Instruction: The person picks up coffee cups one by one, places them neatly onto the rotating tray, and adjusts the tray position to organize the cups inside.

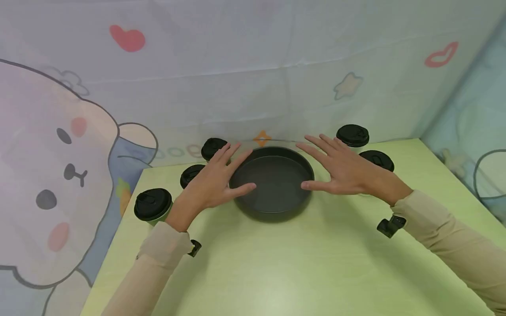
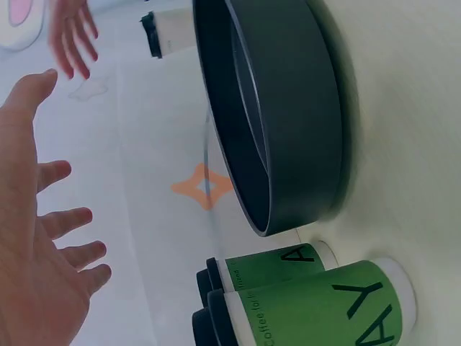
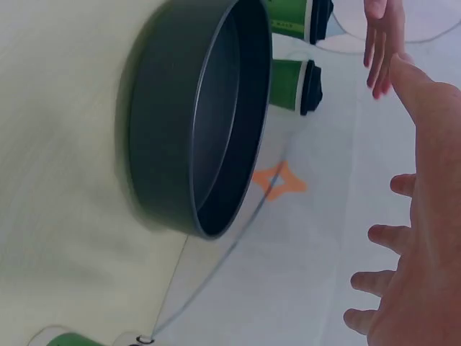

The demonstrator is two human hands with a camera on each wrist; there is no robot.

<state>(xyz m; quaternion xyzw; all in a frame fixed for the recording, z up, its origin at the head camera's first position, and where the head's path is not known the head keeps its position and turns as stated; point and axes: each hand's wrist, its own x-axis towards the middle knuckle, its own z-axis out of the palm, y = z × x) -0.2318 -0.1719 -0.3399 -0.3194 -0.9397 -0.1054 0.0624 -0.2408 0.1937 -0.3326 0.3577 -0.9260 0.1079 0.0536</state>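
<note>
A round dark grey baking pan [image 1: 272, 184] sits on the table between the hands. Over its left side is my left hand [image 1: 213, 180], fingers spread and holding nothing. My right hand [image 1: 340, 169] hovers by the pan's right side, its fingers also spread with nothing in them. In both wrist views the hands are up above the height of the pan's rim, apart from the pan [image 2: 302, 122]. Green paper coffee cups [image 2: 324, 310] with black lids stand beside the pan; in the head view the hands partly cover some of them.
On the left of the pale yellow-green table [image 1: 269, 263] stand three lidded cups, the nearest one [image 1: 153, 205] by the left wrist. Two more cups [image 1: 353, 135] stand at the back right. A printed cloth [image 1: 245, 96] hangs behind the table.
</note>
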